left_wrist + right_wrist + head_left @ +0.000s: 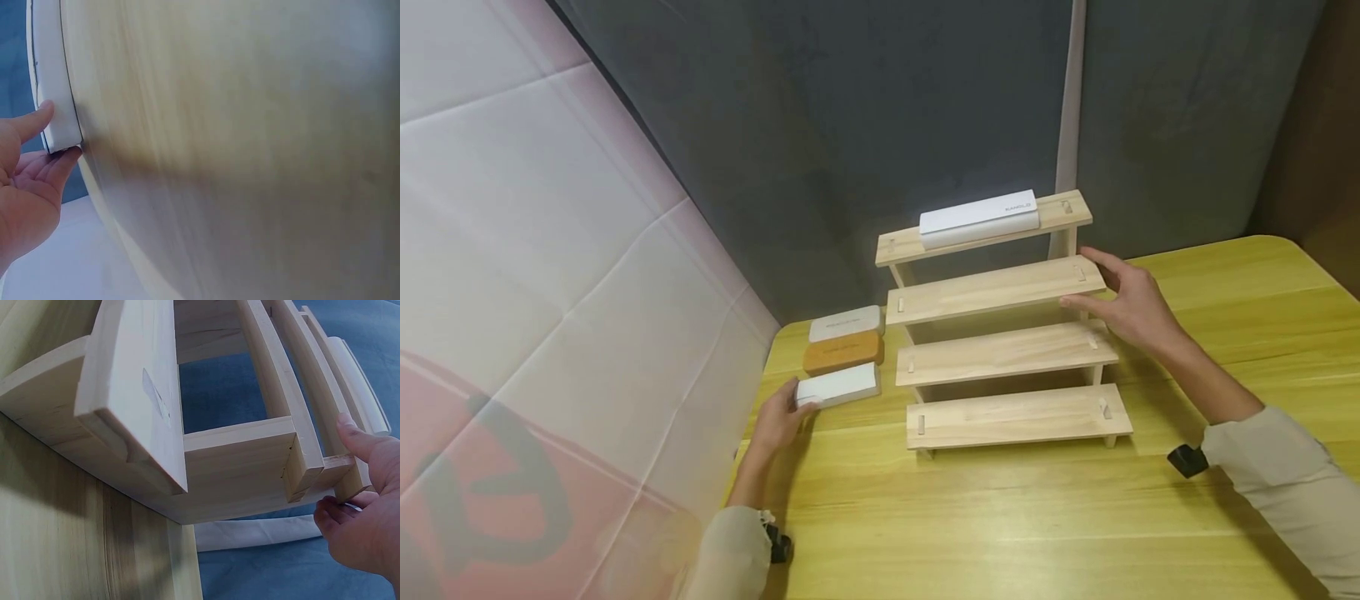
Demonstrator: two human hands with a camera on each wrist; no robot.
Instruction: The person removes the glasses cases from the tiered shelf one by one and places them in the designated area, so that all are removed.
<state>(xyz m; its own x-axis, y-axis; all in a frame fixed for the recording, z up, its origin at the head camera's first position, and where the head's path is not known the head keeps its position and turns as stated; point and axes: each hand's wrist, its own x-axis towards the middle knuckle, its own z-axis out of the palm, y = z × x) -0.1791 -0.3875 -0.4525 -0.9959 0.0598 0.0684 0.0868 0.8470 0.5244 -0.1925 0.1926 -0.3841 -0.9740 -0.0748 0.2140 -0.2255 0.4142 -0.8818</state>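
My left hand point(779, 418) holds the near end of a slim white box point(838, 385), which lies at the table's left side. In the left wrist view, the thumb is on the face of the white box point(55, 81) and the other fingers are bent at its end. My right hand point(1138, 307) grips the right end of a stepped wooden display rack point(996, 287) at its second board from the top. Thumb and fingers stand on opposite sides of that board in the right wrist view. A white case point(979, 219) with small dark lettering sits on the rack's top board.
Behind the white box lie an orange case point(844, 352) and a pale grey case point(847, 323), side by side. The rack stands on a yellow wood-grain table point(1000, 517). A grey curtain point(820, 150) hangs behind, and a white printed panel point(550, 250) borders the left.
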